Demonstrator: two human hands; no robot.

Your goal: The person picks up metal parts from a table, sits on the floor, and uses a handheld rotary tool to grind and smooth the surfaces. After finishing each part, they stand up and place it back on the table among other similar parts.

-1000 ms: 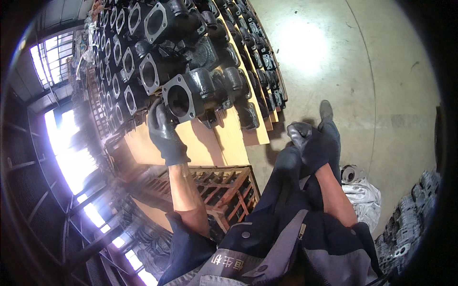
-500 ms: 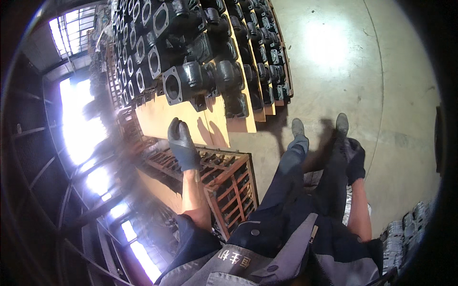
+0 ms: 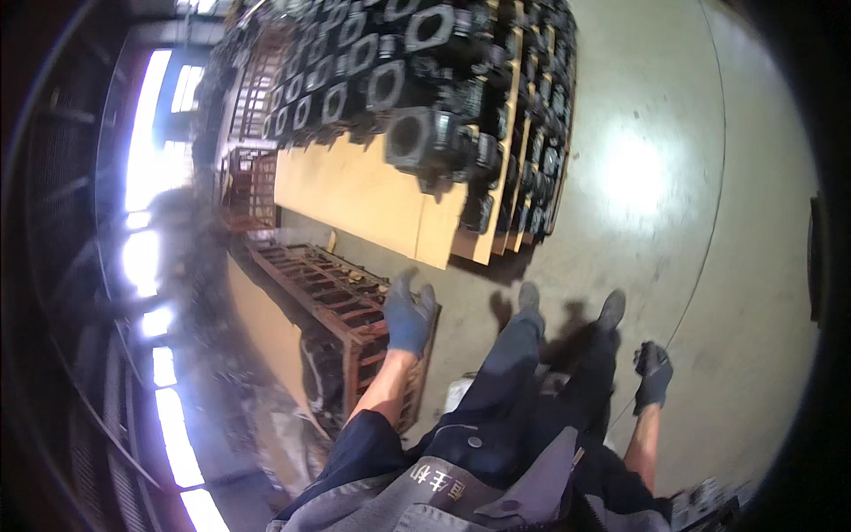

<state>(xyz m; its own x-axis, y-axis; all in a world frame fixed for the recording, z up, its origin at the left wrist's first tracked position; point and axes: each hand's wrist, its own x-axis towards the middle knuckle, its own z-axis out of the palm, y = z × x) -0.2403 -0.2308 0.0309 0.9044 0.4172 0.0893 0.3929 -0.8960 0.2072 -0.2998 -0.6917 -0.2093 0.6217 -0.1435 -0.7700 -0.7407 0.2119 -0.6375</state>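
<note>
- A grey concrete floor (image 3: 674,257) is spread beneath and well beyond the right fingers
- A broad layered stack of black metal flanged castings (image 3: 363,53) is seen ahead of the left fingers, well apart from them
- A flat tan cardboard sheet (image 3: 355,195) is laid under the top castings, its near edge ahead of the left fingers
- A rust-red slatted metal crate (image 3: 355,334) is overlapped in view by the left hand; its long axis is run away from those fingers, ahead and leftward; whether it is touched cannot be told
- A black blocky casting with a round-mouthed square flange (image 3: 430,142) is set at the sheet's near corner, straight ahead of the left fingers, its long axis seemingly laid crosswise; the left hand is nearer
- The dark-gloved left hand (image 3: 409,315) is held empty, thumb and fingers parted
- The dark-gloved right hand (image 3: 653,372) is held beside the leg, fingers seemingly curled; whether anything is pinched cannot be told
</note>
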